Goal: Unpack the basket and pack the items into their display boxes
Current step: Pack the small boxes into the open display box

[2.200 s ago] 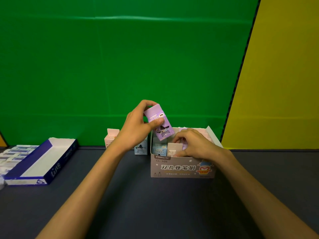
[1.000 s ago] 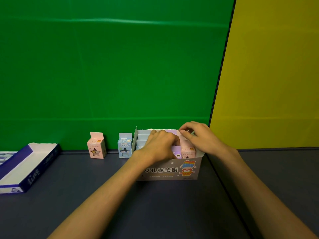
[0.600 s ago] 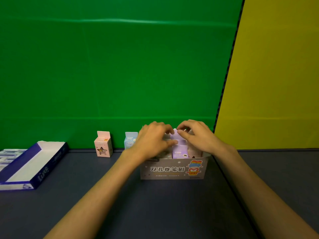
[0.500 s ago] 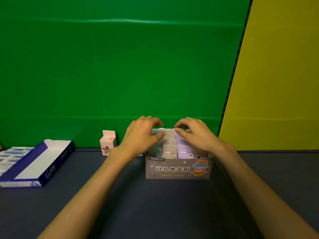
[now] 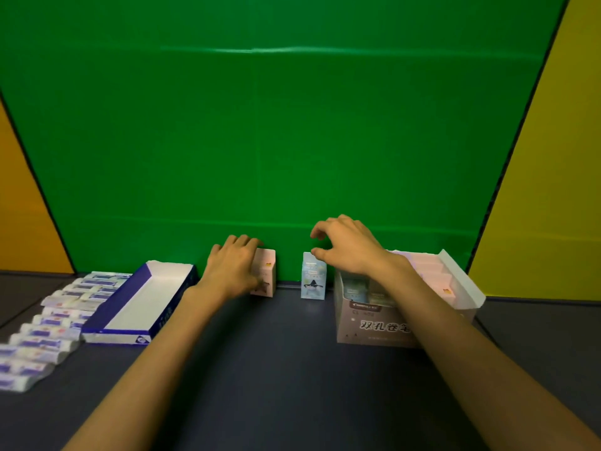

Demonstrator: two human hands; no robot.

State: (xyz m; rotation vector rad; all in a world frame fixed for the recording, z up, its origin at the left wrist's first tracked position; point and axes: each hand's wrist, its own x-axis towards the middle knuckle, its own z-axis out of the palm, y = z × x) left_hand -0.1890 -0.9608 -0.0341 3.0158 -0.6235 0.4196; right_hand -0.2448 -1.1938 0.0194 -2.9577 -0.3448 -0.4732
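Green cloth hung behind the dark grey table (image 5: pixel 292 369), with yellow panels at either side. Against the foot of that cloth stood two small cartons, well apart from each other: a small pink cardboard carton (image 5: pixel 268 271) and a small pale blue cardboard carton with a dark figure printed on it (image 5: pixel 313 281). The person's left hand (image 5: pixel 234 268) was on the pink carton, its fingers (image 5: pixel 250 244) curled over the top and near face so that they gripped it while it stood on the table. The right hand (image 5: pixel 348 247) hovered just above the blue carton, thumb and forefinger held a narrow way apart and holding nothing, the thumb tip close to the carton's top corner; I could not tell whether it touched. To the right sat the pinkish-grey cardboard display box with printed characters on its front (image 5: pixel 367 327), already carrying rows of small cartons, the right forearm crossing over it. At the left lay a long blue-and-white cardboard tray (image 5: pixel 162 307), and beside it a row of white-and-blue wrapped packets (image 5: pixel 55 323) on the table.
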